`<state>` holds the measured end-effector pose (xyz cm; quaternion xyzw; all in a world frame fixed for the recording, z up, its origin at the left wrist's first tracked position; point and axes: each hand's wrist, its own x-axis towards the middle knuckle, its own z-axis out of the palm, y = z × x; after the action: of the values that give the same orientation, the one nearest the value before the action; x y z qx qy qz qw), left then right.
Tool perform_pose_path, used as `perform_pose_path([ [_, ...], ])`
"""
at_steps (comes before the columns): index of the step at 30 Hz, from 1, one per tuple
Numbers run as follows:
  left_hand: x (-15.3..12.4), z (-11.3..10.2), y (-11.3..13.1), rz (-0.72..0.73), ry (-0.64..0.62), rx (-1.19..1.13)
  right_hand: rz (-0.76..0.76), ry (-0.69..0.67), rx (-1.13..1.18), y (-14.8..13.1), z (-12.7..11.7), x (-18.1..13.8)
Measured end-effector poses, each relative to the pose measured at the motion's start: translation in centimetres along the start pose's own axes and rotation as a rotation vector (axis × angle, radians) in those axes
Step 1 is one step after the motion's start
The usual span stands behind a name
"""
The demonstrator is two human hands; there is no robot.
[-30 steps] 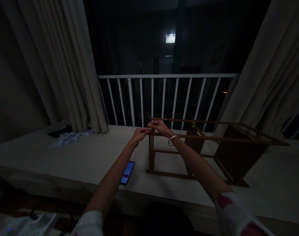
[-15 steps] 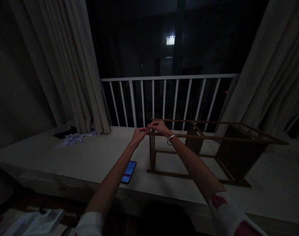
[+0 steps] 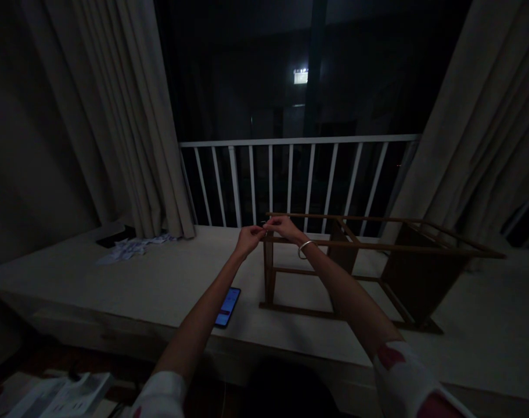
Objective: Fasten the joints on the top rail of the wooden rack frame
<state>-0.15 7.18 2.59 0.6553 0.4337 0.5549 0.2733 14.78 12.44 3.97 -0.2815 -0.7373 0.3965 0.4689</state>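
Observation:
A dark wooden frame [image 3: 377, 247], like a small table lying on its side, rests on a pale ledge [image 3: 151, 284]. My left hand [image 3: 249, 239] is pinched shut just left of the frame's near top corner. My right hand [image 3: 282, 227], a bangle on its wrist, is closed with its fingertips at the same corner, touching the top rail. Both hands meet there on something too small and dim to make out.
A lit phone [image 3: 227, 306] lies on the ledge below my left forearm. Crumpled papers [image 3: 129, 248] sit at the ledge's back left by a curtain [image 3: 129, 116]. A white railing [image 3: 290, 174] stands behind. A white object [image 3: 50, 395] is on the floor, lower left.
My hands have stayed at the frame's corner with only slight finger movement. The view has shifted a little.

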Motion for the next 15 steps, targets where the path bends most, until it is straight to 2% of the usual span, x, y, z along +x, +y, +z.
perform_pose_path([
  [15,-0.11,0.36,-0.13,0.082,0.016,0.104,0.005,-0.025,0.057,-0.54,0.07,-0.44],
])
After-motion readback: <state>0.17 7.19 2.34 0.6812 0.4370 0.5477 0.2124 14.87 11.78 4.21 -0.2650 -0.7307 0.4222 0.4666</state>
